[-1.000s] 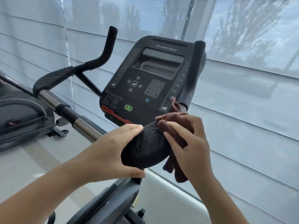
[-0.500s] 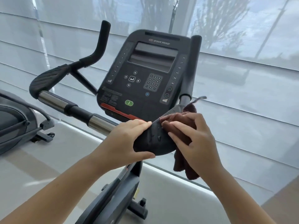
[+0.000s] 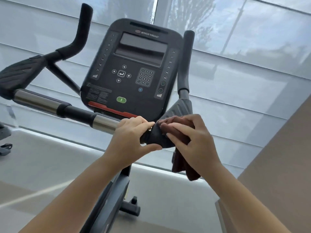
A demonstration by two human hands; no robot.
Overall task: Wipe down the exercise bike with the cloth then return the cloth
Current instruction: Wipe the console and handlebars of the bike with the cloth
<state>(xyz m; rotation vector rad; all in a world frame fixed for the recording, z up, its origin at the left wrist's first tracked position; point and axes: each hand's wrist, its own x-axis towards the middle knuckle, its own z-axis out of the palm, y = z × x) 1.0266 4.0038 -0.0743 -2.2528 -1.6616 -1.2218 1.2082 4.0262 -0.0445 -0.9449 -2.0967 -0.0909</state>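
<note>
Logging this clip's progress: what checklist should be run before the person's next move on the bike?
1. The right hand holds the cloth against the right armrest pad: ok.
2. The left hand grips that pad's near end: ok.
3. The cloth's loose end hangs free: ok.
4. The console wiped: cannot tell.
5. The left armrest pad wiped: cannot tell.
6. The cloth returned: not ok.

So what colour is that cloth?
The cloth is dark reddish brown; the head view shows it best, hanging below the right hand.
</note>
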